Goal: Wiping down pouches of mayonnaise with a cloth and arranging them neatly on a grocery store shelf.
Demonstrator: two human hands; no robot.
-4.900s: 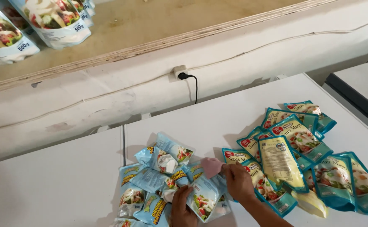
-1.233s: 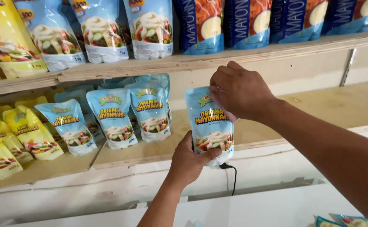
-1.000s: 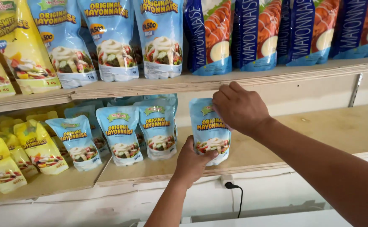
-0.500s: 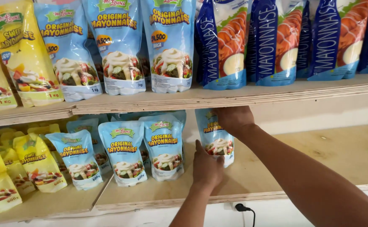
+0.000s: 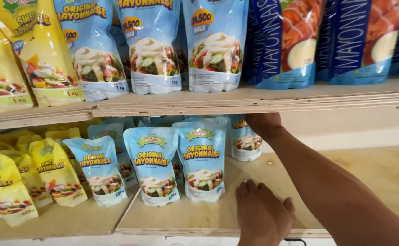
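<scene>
Two plywood shelves fill the view. The upper shelf point(image 5: 254, 98) carries large yellow, light-blue and dark-blue pouches. On the lower shelf point(image 5: 368, 177), yellow pouches point(image 5: 8, 191) stand at the left and three small light-blue pouches point(image 5: 151, 164) stand in a row beside them. Further back, right of that row, stands one more light-blue pouch point(image 5: 246, 142), upright. The right hand point(image 5: 263, 124) reaches in under the upper shelf and grips this pouch's top; its fingers are mostly hidden there. The left hand point(image 5: 263, 214) rests flat on the lower shelf's near edge, fingers point(image 5: 249, 187) spread open, holding nothing.
</scene>
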